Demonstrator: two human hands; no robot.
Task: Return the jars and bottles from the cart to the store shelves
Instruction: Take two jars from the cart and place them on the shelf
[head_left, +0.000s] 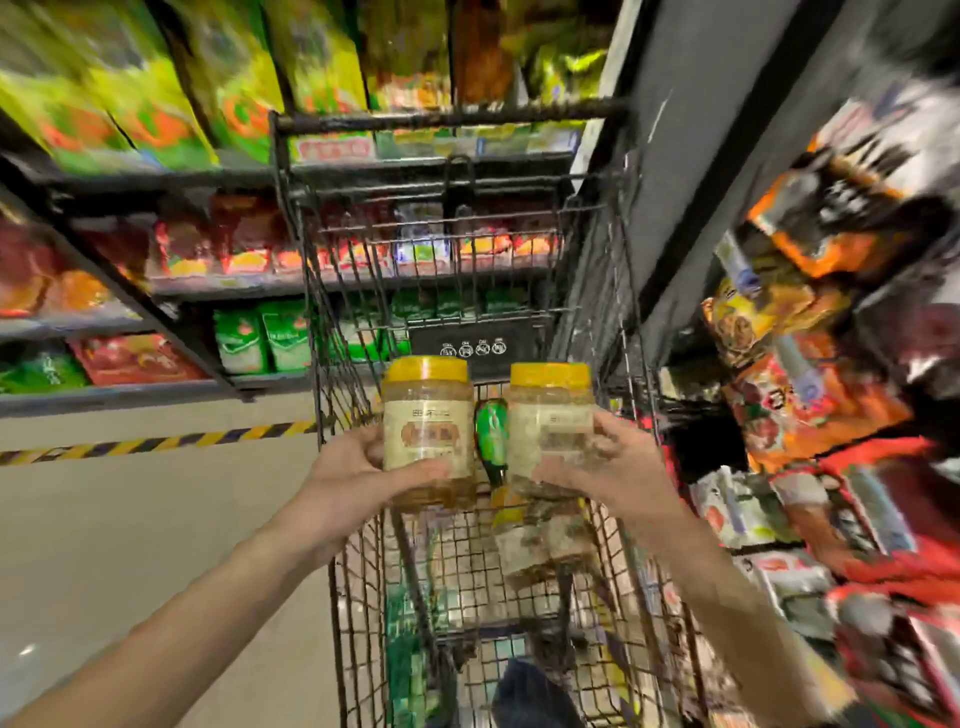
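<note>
Above the black wire cart (332, 332) I hold two clear jars with yellow lids, both upright. My left hand (353, 467) grips the left jar (428, 415), which has a beige label and amber contents. My right hand (608, 462) grips the right jar (550, 410), whose contents look pale and grainy. Between the two jars, down in the cart, a green bottle (491, 436) shows. Another jar (540, 540) lies lower in the cart, blurred.
Shelves of green and red packets (249, 338) stand to the left and ahead. A rack of snack bags (810, 405) crowds the right side. A yellow-black striped line (156, 444) crosses the pale floor at left. A dark pillar (691, 156) rises behind the cart.
</note>
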